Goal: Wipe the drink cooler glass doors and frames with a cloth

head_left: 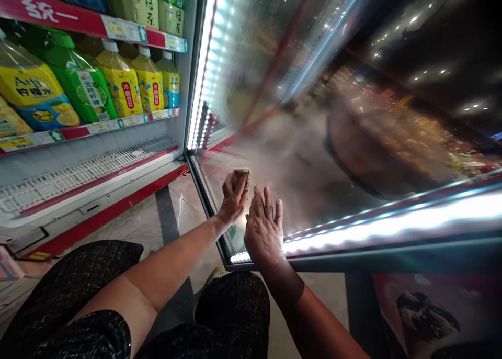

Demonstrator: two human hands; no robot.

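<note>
My left hand is closed on a small beige-grey folded cloth, held at the lower inner part of the glass door. Just right of it, my right hand lies open at the glass near the door's lower corner, fingers stretched upward and nothing in its grasp. The door stands swung out from a drinks fridge, framed by bright light strips. Its pane is hazy, smeared in places by reflections or motion blur.
At left, fridge shelves hold several drink bottles behind price-label rails. Below them is a white wire rack above a red base strip. My dark-trousered knees are close beneath the door frame, over the tiled floor.
</note>
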